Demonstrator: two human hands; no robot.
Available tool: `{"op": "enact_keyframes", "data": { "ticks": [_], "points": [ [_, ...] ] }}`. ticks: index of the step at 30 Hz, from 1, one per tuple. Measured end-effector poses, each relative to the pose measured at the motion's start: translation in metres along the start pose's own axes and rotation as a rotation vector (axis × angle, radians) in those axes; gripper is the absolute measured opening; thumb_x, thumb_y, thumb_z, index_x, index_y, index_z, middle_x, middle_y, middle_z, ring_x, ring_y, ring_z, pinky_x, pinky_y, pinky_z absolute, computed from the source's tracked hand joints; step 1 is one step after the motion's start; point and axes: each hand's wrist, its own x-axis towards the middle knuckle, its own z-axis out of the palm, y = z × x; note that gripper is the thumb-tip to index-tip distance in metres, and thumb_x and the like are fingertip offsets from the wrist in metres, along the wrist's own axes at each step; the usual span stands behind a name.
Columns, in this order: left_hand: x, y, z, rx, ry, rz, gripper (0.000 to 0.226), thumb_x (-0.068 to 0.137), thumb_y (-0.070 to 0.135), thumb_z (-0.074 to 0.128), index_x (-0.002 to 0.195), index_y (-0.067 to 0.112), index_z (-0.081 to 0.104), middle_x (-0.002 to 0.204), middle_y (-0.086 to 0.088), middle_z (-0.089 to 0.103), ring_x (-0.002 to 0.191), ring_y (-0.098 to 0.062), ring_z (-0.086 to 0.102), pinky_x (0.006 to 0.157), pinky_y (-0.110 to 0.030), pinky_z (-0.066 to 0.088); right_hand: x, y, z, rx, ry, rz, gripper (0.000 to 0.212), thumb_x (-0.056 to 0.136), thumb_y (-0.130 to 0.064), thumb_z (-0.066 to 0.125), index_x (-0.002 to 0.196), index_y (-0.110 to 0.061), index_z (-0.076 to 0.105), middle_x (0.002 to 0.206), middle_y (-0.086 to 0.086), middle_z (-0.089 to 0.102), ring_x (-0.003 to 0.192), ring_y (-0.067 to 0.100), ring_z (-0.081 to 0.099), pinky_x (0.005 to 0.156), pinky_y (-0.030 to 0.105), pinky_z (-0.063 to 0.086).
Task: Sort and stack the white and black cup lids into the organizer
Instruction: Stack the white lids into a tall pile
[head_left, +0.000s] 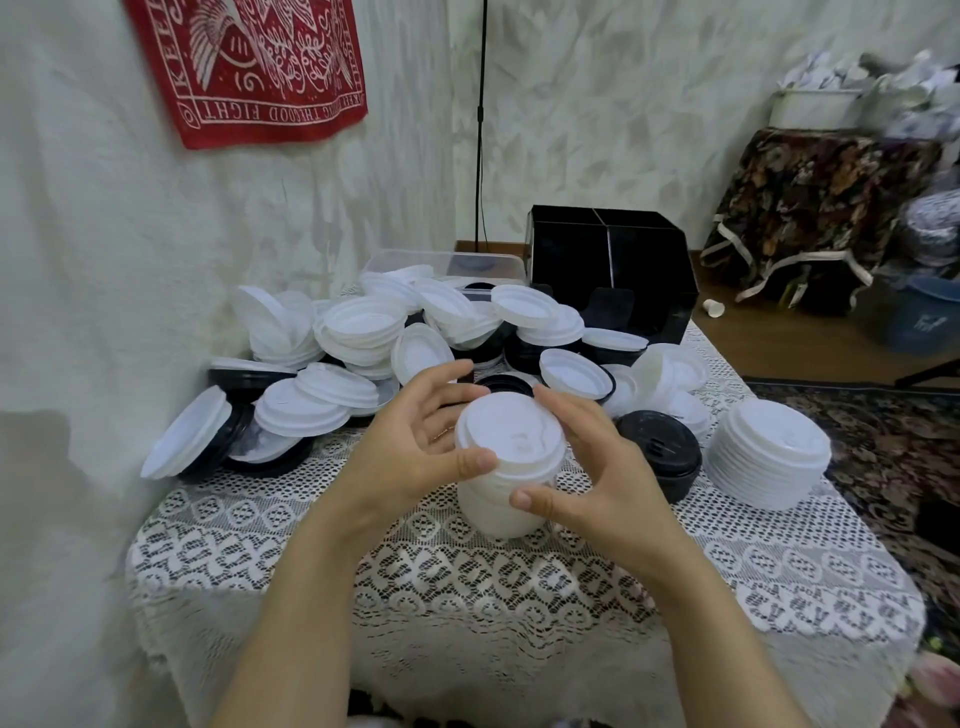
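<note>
Hands (410, 441) (602, 467) around white lid stack (511, 434)

Free along near bench (467, 571) edge; blocked toward organizer (623, 270) by loose lid heap (363, 332), on right by black lid stack (660, 452) and white lid stack (769, 457), on left by wall (78, 312).

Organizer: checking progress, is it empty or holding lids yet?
Seemingly empty: the organizer shows only dark compartments, nothing white inside; anything black, cannot tell.

Forearms forward — left hand (410, 441) and right hand (613, 467) palm to palm; fingers (561, 408) curled round a white lid stack (511, 434)
</note>
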Motion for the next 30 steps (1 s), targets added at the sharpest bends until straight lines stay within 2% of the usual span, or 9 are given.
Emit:
{"op": "enact_keyframes", "data": {
  "ticks": [3, 7, 9, 14, 18, 22, 26, 27, 30],
  "points": [
    [-0.001, -0.003, -0.004, 0.056, -0.012, -0.035, 0.083, 0.055, 0.030, 0.088, 0.129, 0.021, 0.051, 0.122, 0.005, 0.065, 0.114, -0.009, 0.061, 0.096, -0.024, 0.049, 0.001, 0.002, 0.000, -0.066, -0.002, 0.031, 0.090, 0.057, -0.068, 0.078, 0.136, -0.047, 0.039, 0.131, -0.027, 0.042, 0.127, -0.008, 0.037, 0.110, 0.029, 0.035],
    [0.000, -0.008, -0.006, 0.131, -0.011, -0.073, 0.061, 0.066, 0.018, 0.077, 0.122, 0.023, 0.054, 0.121, 0.005, 0.065, 0.115, -0.005, 0.059, 0.103, -0.027, 0.044, 0.000, 0.006, 0.003, -0.156, -0.054, 0.091, 0.092, 0.059, -0.055, 0.075, 0.141, -0.040, 0.036, 0.119, -0.028, 0.034, 0.116, -0.021, 0.030, 0.094, -0.001, 0.027],
    [0.001, -0.013, -0.006, 0.217, -0.032, -0.089, 0.054, 0.070, 0.013, 0.076, 0.117, 0.027, 0.056, 0.122, 0.008, 0.064, 0.116, -0.002, 0.058, 0.106, -0.027, 0.042, 0.001, 0.010, 0.004, -0.200, -0.077, 0.132, 0.090, 0.066, -0.046, 0.080, 0.144, -0.033, 0.037, 0.118, -0.028, 0.032, 0.112, -0.019, 0.031, 0.089, -0.008, 0.023],
    [0.004, -0.021, -0.008, 0.332, -0.064, -0.126, 0.045, 0.080, -0.002, 0.071, 0.112, 0.028, 0.059, 0.120, 0.011, 0.063, 0.114, 0.004, 0.056, 0.106, -0.021, 0.040, 0.002, 0.015, 0.006, -0.239, -0.135, 0.194, 0.086, 0.076, -0.035, 0.079, 0.148, -0.027, 0.034, 0.128, -0.018, 0.033, 0.123, -0.001, 0.033, 0.097, 0.004, 0.022],
    [0.004, -0.018, -0.006, 0.321, -0.073, -0.159, 0.041, 0.082, -0.001, 0.070, 0.111, 0.027, 0.060, 0.112, 0.018, 0.061, 0.101, 0.015, 0.054, 0.097, -0.008, 0.040, 0.003, 0.015, 0.006, -0.241, -0.142, 0.187, 0.082, 0.079, -0.031, 0.078, 0.148, -0.026, 0.034, 0.137, -0.019, 0.033, 0.127, -0.001, 0.033, 0.096, 0.000, 0.022],
    [0.004, -0.017, -0.004, 0.346, -0.075, -0.149, 0.041, 0.082, -0.001, 0.069, 0.114, 0.023, 0.060, 0.105, 0.021, 0.058, 0.094, 0.018, 0.052, 0.086, 0.000, 0.040, 0.003, 0.012, 0.006, -0.224, -0.122, 0.182, 0.080, 0.078, -0.039, 0.075, 0.147, -0.027, 0.036, 0.142, -0.022, 0.035, 0.130, -0.003, 0.031, 0.104, 0.014, 0.022],
    [0.002, -0.014, -0.006, 0.369, -0.101, -0.137, 0.035, 0.084, 0.001, 0.068, 0.113, 0.020, 0.063, 0.108, 0.017, 0.061, 0.097, 0.016, 0.054, 0.091, -0.005, 0.041, 0.006, 0.014, 0.007, -0.225, -0.089, 0.201, 0.080, 0.076, -0.039, 0.077, 0.146, -0.027, 0.040, 0.150, -0.016, 0.035, 0.134, -0.002, 0.029, 0.109, 0.017, 0.019],
    [0.004, -0.014, -0.007, 0.393, -0.053, -0.116, 0.031, 0.085, 0.004, 0.068, 0.112, 0.019, 0.065, 0.110, 0.015, 0.064, 0.101, 0.011, 0.056, 0.096, -0.012, 0.042, 0.006, 0.013, 0.007, -0.231, -0.092, 0.208, 0.080, 0.076, -0.039, 0.078, 0.146, -0.028, 0.040, 0.151, -0.014, 0.035, 0.136, 0.000, 0.029, 0.110, 0.018, 0.019],
    [0.012, -0.017, -0.015, 0.621, 0.303, 0.003, 0.025, 0.090, 0.010, 0.061, 0.113, 0.020, 0.066, 0.117, 0.010, 0.064, 0.108, -0.005, 0.056, 0.098, -0.024, 0.040, 0.004, 0.008, 0.005, -0.217, -0.110, 0.237, 0.079, 0.077, -0.037, 0.077, 0.146, -0.028, 0.040, 0.151, -0.013, 0.037, 0.139, 0.005, 0.030, 0.112, 0.023, 0.021]
  ]
}}
